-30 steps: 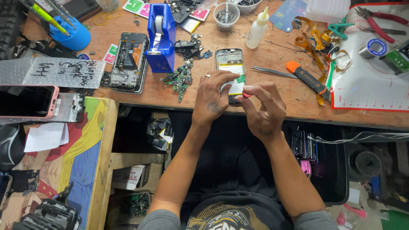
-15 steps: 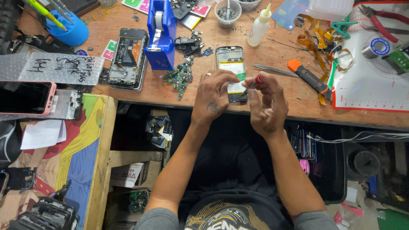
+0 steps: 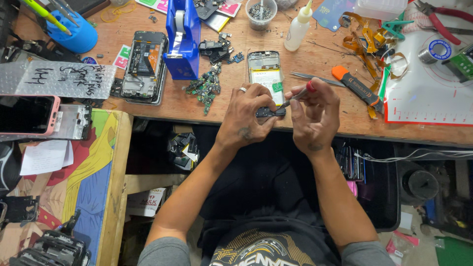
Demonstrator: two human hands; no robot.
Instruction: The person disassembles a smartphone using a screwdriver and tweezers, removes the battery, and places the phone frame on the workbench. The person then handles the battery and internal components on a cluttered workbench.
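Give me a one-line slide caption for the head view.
Left hand steadies an opened phone on a cluttered wooden bench while right hand works a red-tipped screwdriver.

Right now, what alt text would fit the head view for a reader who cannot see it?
Seen from above, a person's left hand steadies a small dark part at the edge of a wooden workbench while the right hand works a red-capped screwdriver on it. An opened phone, a blue tape dispenser and loose circuit boards lie just beyond.

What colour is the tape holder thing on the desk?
Blue; the tape dispenser shows best in the head view.
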